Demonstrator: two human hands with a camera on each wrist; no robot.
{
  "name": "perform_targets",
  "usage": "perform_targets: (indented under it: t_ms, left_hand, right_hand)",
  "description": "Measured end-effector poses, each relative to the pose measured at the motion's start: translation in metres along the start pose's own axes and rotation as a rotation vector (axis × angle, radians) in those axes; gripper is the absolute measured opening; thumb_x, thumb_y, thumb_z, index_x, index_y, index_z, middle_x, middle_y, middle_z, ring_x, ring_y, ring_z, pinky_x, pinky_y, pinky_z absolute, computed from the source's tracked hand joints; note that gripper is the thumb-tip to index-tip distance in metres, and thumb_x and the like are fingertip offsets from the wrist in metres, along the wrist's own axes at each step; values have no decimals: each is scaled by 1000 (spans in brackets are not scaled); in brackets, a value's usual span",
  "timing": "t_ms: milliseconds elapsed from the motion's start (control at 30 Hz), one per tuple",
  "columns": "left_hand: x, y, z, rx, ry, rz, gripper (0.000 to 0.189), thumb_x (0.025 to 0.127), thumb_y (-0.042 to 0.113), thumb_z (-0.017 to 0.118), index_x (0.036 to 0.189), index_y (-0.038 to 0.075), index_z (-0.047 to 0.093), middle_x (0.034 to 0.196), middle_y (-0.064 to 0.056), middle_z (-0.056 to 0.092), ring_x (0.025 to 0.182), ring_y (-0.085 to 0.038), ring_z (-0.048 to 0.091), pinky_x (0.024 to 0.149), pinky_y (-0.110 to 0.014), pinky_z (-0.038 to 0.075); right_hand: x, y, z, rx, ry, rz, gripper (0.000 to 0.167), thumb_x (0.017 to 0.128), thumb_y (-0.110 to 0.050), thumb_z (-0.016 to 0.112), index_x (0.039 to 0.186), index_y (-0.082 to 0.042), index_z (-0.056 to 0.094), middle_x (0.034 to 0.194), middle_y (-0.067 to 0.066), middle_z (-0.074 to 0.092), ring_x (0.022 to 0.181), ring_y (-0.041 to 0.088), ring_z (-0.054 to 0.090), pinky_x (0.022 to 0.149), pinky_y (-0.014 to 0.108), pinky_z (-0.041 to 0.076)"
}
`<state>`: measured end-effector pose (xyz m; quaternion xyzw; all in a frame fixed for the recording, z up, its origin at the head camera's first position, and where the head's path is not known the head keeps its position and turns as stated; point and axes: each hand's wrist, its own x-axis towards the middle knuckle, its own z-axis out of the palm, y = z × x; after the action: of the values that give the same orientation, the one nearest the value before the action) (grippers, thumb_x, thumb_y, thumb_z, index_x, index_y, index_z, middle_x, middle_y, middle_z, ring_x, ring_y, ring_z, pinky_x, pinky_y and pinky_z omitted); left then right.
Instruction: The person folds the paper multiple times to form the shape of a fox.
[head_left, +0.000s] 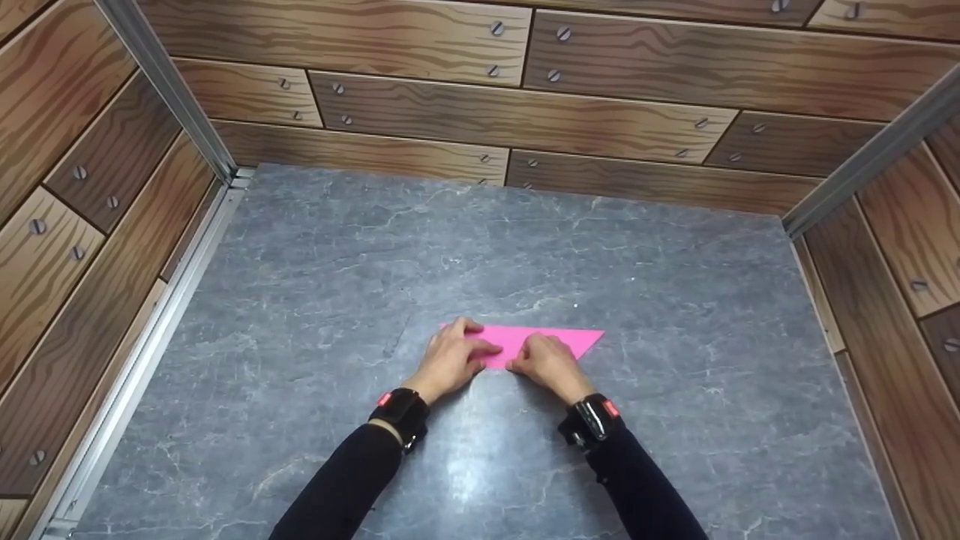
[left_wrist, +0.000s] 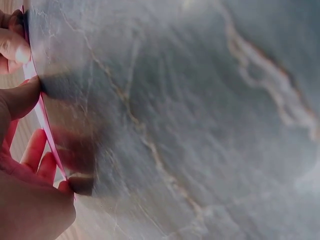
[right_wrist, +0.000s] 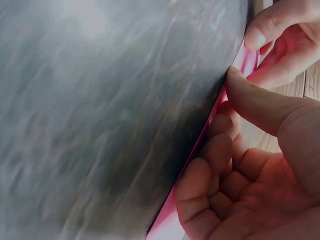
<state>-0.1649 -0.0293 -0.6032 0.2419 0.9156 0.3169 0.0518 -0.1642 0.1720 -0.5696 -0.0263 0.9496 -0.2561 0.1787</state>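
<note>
A pink sheet of paper [head_left: 517, 341], folded to a long shape with slanted ends, lies flat on the grey marbled table. On its left part rests my left hand [head_left: 448, 356], fingers spread over the paper and thumb at the near edge. My right hand [head_left: 551, 364] has its fingers curled on the paper, right of the middle, with its thumb [right_wrist: 242, 82] at the same edge. Both thumbs are close together in the right wrist view, where the paper's edge [right_wrist: 170, 215] shows as a thin pink strip. Part of the paper is hidden under the hands.
The grey marbled tabletop [head_left: 525, 255] spreads around the paper. Wood-patterned panels [head_left: 420, 97] stand at the back and both sides, with metal posts at the corners. A metal rail [head_left: 161, 337] runs along the left edge. Each wrist wears a black band [head_left: 403, 412].
</note>
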Motion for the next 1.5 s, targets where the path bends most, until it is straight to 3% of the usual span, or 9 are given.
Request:
perform_targets:
  t_ms: [267,967,1300,1500]
  left_hand:
    - [-1,1,-2,-3,-27,-24,31,94,19,75,125,24,77,144,-11,53,134,-32,49,113,-55,36]
    - [-3,0,-1,-2,17,28,30,92,17,77,122,22,78,139,-14,56,129,-34,52,111,-55,39]
    - [-3,0,-2,-2,10,31,30,94,16,75,123,21,77,140,-14,56,130,-34,52,113,-55,38]
    - [-5,3,-1,93,-17,45,30,99,22,70,129,24,74,141,-13,55,132,-34,52,113,-56,39]
  right_hand:
    - [-4,24,-8,0,18,8,29,86,-22,83,68,-12,63,64,-3,55,60,14,48,58,28,38]
    - [-16,68,-29,59,29,42,32,87,-19,81,65,-13,59,66,-3,53,61,14,48,59,27,40]
    - [-17,80,-39,88,5,76,23,87,-20,81,77,-7,64,77,2,59,67,17,52,59,27,42]
    - [-17,82,-39,106,9,76,22,88,-20,79,78,-8,64,77,3,60,68,17,53,60,27,44]
